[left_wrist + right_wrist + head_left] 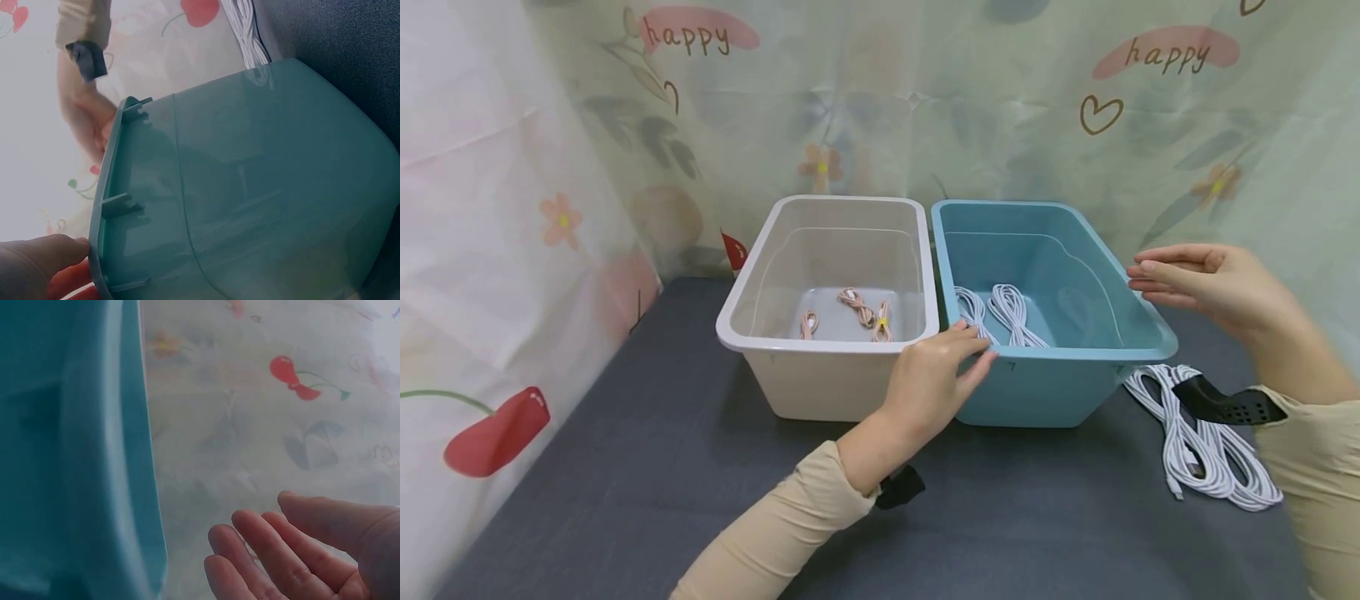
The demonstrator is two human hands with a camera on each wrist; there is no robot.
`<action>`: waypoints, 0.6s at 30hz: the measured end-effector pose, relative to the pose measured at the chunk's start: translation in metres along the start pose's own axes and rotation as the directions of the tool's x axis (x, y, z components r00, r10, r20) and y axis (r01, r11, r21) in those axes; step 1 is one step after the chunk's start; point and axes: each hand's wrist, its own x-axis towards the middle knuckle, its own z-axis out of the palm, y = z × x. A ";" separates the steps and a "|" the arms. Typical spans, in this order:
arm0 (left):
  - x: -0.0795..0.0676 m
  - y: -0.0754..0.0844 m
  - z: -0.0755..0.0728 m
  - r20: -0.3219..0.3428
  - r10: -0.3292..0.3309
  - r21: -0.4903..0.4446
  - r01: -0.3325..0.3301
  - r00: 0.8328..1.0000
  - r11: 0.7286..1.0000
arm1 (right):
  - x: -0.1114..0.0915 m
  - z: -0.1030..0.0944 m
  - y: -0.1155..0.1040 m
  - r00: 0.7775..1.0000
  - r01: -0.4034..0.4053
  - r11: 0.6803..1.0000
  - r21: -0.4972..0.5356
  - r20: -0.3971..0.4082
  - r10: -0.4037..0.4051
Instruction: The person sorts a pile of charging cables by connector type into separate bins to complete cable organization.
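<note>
My left hand [928,375] touches the front left corner of a blue plastic bin [1037,387], thumb and fingertips right at its rim. In the left wrist view the thumb [62,250] meets that rim from above. Beyond the bin's right rim is my right hand [1217,287], palm turned inward, its loosely extended fingers [275,550] holding nothing and apart from the rim in the right wrist view. Inside the blue bin lie two bundles of white cable [1011,312], partly hidden by the front wall and left hand.
Left of it stands a beige bin [831,383] containing three small pinkish cable bundles [856,307]. A larger pile of white cables [1206,454] lies on the dark table [647,500], beside my right wrist. Patterned cloth [910,100] hangs behind and at the left.
</note>
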 end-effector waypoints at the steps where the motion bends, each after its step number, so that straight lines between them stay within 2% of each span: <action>1: 0.000 0.000 0.000 -0.004 0.001 0.003 -0.001 1.000 1.000 | -0.003 -0.002 0.003 1.000 0.005 1.000 -0.002 -0.022 -0.006; 7: -0.001 0.000 0.000 -0.007 -0.002 0.003 0.002 1.000 1.000 | -0.024 -0.014 0.023 0.991 0.033 0.999 0.026 -0.127 -0.029; 11: -0.001 0.000 0.000 -0.003 -0.004 0.004 0.004 1.000 1.000 | -0.035 -0.020 0.042 0.987 0.039 0.996 0.082 -0.158 -0.025; 18: 0.000 0.000 0.001 -0.008 0.000 0.006 0.000 1.000 1.000 | -0.049 -0.026 0.082 0.991 -0.044 0.998 -0.048 -0.127 0.037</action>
